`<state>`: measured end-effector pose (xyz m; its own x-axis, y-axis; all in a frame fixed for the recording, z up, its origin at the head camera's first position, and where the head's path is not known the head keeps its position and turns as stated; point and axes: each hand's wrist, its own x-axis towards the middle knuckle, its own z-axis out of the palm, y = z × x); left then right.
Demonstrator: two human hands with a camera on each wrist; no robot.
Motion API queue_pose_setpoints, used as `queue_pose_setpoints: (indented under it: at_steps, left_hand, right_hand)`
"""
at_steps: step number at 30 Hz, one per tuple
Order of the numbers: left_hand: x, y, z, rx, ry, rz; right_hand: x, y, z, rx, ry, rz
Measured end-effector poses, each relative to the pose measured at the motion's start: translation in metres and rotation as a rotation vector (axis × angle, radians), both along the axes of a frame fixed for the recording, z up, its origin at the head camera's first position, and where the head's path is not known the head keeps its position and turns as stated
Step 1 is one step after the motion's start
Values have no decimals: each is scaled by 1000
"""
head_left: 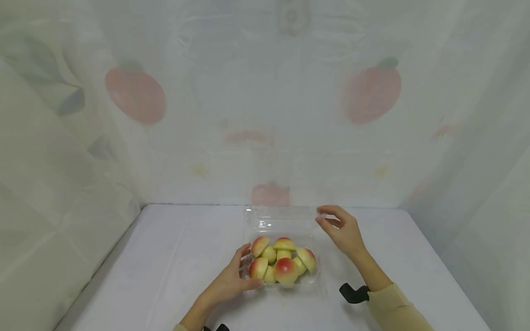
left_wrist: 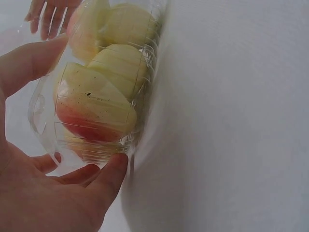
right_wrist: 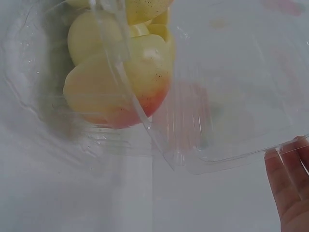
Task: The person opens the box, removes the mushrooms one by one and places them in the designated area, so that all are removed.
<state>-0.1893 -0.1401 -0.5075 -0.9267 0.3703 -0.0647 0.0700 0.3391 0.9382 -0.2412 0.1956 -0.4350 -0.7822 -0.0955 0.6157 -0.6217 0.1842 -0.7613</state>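
Observation:
A clear plastic clamshell box (left_wrist: 39, 108) lies on the white table with its lid (head_left: 285, 215) raised at the back. Several mushroom-shaped pieces (head_left: 285, 270), yellow with red-blushed caps, fill its base. My left hand (head_left: 232, 278) grips the left end of the base, thumb along the front rim and fingers around the side. At the raised lid's right edge, my right hand (head_left: 341, 230) pinches the plastic between thumb and fingers. In the right wrist view, its fingertips (right_wrist: 273, 157) meet the lid's edge.
The white table (head_left: 165, 257) ends at a pale curtain (head_left: 265, 92) printed with red fruit, which also hangs at both sides. A black wrist piece (head_left: 354, 293) sticks out beside the right sleeve.

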Motion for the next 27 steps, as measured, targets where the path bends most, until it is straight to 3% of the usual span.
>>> queue_pose_setpoints:
  at_steps: [11,19,27]
  left_hand:
    - [-2,0,-2,1,5,2]
    - [0,1,-2,-3,-8,5]
    - [0,3,-3,3,3,-3]
  right_hand:
    - [-13,-3,-4,-46,-9,-22]
    - [-2,-8,14,-29,-48,-72]
    - [-6,-7,9,-10,-106,-105]
